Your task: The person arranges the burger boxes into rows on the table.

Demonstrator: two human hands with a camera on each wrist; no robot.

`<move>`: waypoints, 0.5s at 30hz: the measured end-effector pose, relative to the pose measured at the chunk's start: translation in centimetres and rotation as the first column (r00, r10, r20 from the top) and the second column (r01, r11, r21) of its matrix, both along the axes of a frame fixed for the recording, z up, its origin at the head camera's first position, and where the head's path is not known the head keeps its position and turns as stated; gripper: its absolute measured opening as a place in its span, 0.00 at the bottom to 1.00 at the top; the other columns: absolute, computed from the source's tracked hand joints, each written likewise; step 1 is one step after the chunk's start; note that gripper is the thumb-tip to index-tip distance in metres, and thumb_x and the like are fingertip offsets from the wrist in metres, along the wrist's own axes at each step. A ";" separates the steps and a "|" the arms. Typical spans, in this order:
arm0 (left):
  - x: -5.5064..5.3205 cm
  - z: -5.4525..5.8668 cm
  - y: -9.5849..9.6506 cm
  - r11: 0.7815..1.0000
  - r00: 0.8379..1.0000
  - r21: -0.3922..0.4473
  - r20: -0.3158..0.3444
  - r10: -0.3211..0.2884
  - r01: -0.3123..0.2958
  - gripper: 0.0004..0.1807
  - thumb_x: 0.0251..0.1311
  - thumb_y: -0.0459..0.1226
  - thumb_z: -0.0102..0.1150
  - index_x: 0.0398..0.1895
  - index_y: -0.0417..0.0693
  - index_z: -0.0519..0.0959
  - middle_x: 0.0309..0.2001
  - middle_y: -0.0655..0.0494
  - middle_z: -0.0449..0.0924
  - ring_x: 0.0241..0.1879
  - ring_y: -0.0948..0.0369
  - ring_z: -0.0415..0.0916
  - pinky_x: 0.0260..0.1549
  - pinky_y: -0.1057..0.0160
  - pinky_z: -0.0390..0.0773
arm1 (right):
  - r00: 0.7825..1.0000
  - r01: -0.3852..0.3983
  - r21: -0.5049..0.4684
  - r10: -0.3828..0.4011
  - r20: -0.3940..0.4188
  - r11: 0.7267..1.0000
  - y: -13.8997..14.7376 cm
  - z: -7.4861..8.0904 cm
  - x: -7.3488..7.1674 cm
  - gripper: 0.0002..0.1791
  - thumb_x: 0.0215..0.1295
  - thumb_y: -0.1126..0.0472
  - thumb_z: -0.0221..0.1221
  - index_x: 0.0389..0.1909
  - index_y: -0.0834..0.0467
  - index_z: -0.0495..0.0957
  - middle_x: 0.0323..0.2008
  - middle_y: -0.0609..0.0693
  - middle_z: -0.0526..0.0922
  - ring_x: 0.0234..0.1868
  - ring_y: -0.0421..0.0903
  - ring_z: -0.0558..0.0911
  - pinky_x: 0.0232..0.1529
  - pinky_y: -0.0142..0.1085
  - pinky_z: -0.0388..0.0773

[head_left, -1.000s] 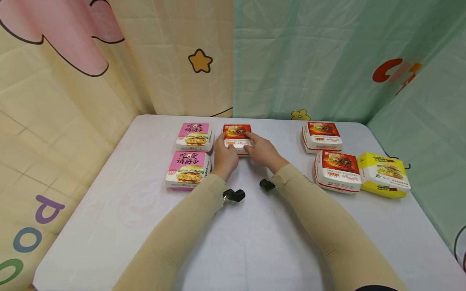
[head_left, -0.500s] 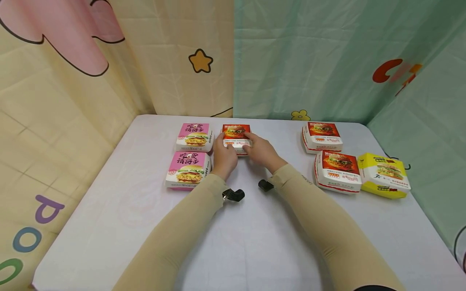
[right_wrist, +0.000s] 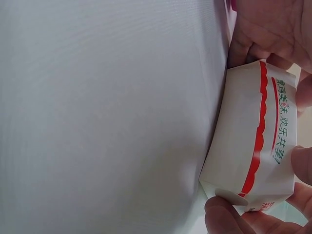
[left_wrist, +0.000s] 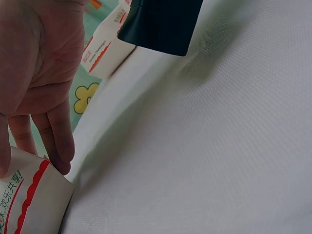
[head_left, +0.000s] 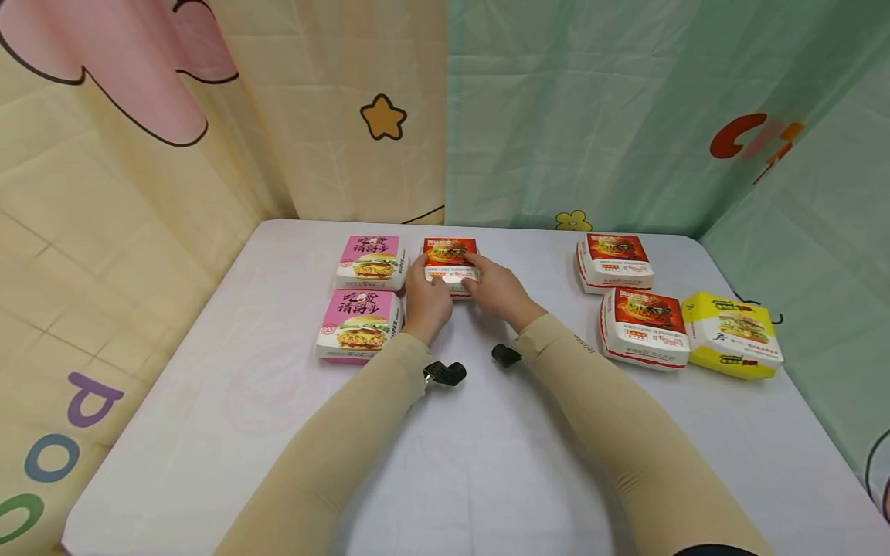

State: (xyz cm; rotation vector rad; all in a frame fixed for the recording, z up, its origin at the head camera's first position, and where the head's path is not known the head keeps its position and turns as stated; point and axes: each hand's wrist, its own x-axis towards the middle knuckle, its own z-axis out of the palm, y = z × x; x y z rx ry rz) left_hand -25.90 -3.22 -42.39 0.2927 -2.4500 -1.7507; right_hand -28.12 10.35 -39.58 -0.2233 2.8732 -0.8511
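Observation:
Between my hands lies a red-and-white burger box (head_left: pixel 453 270), at the back of the white table. My left hand (head_left: pixel 427 301) holds its left side, thumb at the front edge. On the other side my right hand (head_left: pixel 502 292) grips the box, with its thumb near the front and a finger on top. The right wrist view shows the box's white front (right_wrist: pixel 253 131) with a red wavy line, the left hand (right_wrist: pixel 273 29) above it and right fingertips (right_wrist: pixel 224 214) at its lower end. The left wrist view shows the right hand (left_wrist: pixel 39 63) palm side.
Two pink burger boxes (head_left: pixel 371 262) (head_left: pixel 360 324) stand left of my left hand. At the right are two more red-and-white boxes (head_left: pixel 615 262) (head_left: pixel 644 327) and a yellow one (head_left: pixel 733 333). Printed curtains (head_left: pixel 514 116) hang behind the table (head_left: pixel 466 455).
The red-and-white box between my hands has slid slightly left, toward the pink boxes, and both hands have moved with it. The other boxes stay put.

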 end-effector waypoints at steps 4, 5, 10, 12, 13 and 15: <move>0.1 0.1 -0.1 1.000 1.000 0.007 0.000 0.000 0.000 0.32 0.80 0.37 0.41 0.84 0.49 0.54 0.84 0.46 0.51 0.82 0.52 0.53 0.81 0.52 0.57 | 1.000 0.003 -0.008 -0.003 0.009 1.000 -0.1 0.0 0.0 0.34 0.79 0.52 0.57 0.82 0.48 0.61 0.77 0.56 0.70 0.69 0.55 0.76 0.70 0.53 0.74; 0.1 0.1 -0.1 1.000 1.000 0.008 0.001 0.000 0.000 0.32 0.80 0.37 0.41 0.84 0.49 0.54 0.84 0.46 0.51 0.83 0.52 0.53 0.81 0.52 0.57 | 1.000 0.004 -0.010 -0.004 0.008 1.000 -0.1 0.0 0.0 0.34 0.79 0.52 0.57 0.82 0.48 0.61 0.77 0.56 0.70 0.69 0.55 0.76 0.70 0.53 0.75; 0.1 0.1 -0.2 1.000 1.000 0.004 0.007 0.000 0.000 0.31 0.80 0.37 0.41 0.84 0.50 0.54 0.85 0.47 0.50 0.83 0.52 0.52 0.81 0.52 0.57 | 1.000 -0.004 -0.010 0.004 0.005 1.000 -0.1 0.0 0.1 0.34 0.79 0.52 0.57 0.82 0.48 0.61 0.77 0.56 0.70 0.73 0.56 0.74 0.72 0.53 0.73; 0.0 0.1 -0.3 1.000 1.000 0.003 0.008 -0.001 0.001 0.31 0.80 0.38 0.41 0.84 0.50 0.54 0.85 0.47 0.50 0.83 0.53 0.51 0.81 0.52 0.57 | 1.000 -0.006 -0.010 0.006 0.002 1.000 -0.2 0.0 0.2 0.34 0.79 0.52 0.57 0.82 0.48 0.61 0.77 0.56 0.70 0.74 0.56 0.74 0.73 0.53 0.72; 0.0 0.0 -0.3 1.000 1.000 0.002 0.006 -0.002 0.002 0.31 0.80 0.38 0.41 0.84 0.50 0.54 0.85 0.47 0.50 0.83 0.53 0.51 0.81 0.52 0.57 | 1.000 -0.007 -0.009 0.007 0.001 1.000 -0.2 0.0 0.2 0.34 0.79 0.52 0.57 0.82 0.48 0.61 0.77 0.56 0.70 0.74 0.56 0.73 0.73 0.53 0.72; 0.0 0.0 -0.4 1.000 1.000 0.005 0.004 -0.002 0.002 0.31 0.80 0.37 0.40 0.84 0.50 0.54 0.85 0.47 0.50 0.83 0.53 0.51 0.81 0.52 0.56 | 1.000 -0.009 -0.011 0.009 -0.002 1.000 -0.2 0.0 0.2 0.34 0.79 0.52 0.57 0.82 0.49 0.61 0.77 0.56 0.70 0.75 0.56 0.73 0.74 0.53 0.71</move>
